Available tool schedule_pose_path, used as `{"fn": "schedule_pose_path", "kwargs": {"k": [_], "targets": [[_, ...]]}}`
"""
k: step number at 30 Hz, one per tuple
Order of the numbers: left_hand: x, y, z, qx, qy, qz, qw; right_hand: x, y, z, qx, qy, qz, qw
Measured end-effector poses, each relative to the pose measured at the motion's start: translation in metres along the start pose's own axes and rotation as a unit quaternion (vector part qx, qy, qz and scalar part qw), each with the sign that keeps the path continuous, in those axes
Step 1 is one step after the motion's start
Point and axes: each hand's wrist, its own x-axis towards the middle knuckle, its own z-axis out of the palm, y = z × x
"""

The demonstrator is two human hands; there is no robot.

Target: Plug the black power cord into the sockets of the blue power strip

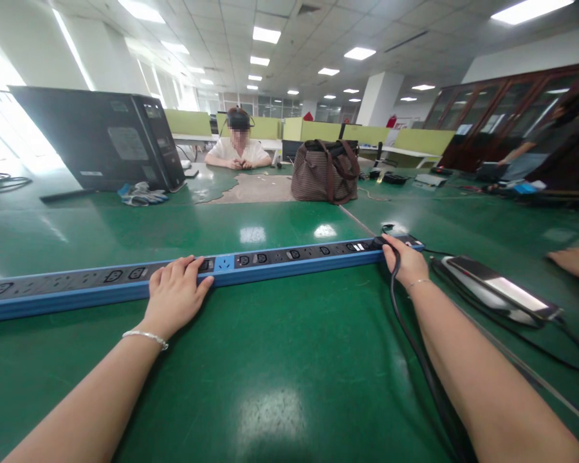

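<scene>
A long blue power strip with a black socket face lies across the green table, running from the left edge to right of centre. Over its middle rests my left hand, fingers across the top and thumb on the near side, just left of a light blue socket. Near the strip's right end, my right hand is closed round a black plug that sits against the socket face. A thick black cable runs from this plug down toward me. The plug's underside is hidden.
A phone lies on a pale device at the right, with thin cables around it and another person's hand beyond. Farther back are a brown bag, gloves, a black computer case and a seated person.
</scene>
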Motion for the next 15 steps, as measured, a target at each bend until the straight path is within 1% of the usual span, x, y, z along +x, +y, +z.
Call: {"fn": "schedule_pose_path", "kwargs": {"k": [7, 12, 15], "targets": [[0.0, 0.0, 0.001, -0.006, 0.003, 0.002, 1.0, -0.002, -0.002, 0.004, 0.039, 0.039, -0.011, 0.998], [-0.001, 0.0, 0.001, 0.013, 0.006, 0.005, 1.0, -0.004, -0.008, 0.002, 0.024, 0.031, 0.0, 0.999], [-0.001, 0.0, 0.001, 0.013, 0.01, 0.007, 1.0, -0.004, -0.009, 0.003, 0.012, 0.038, 0.015, 0.999]]}}
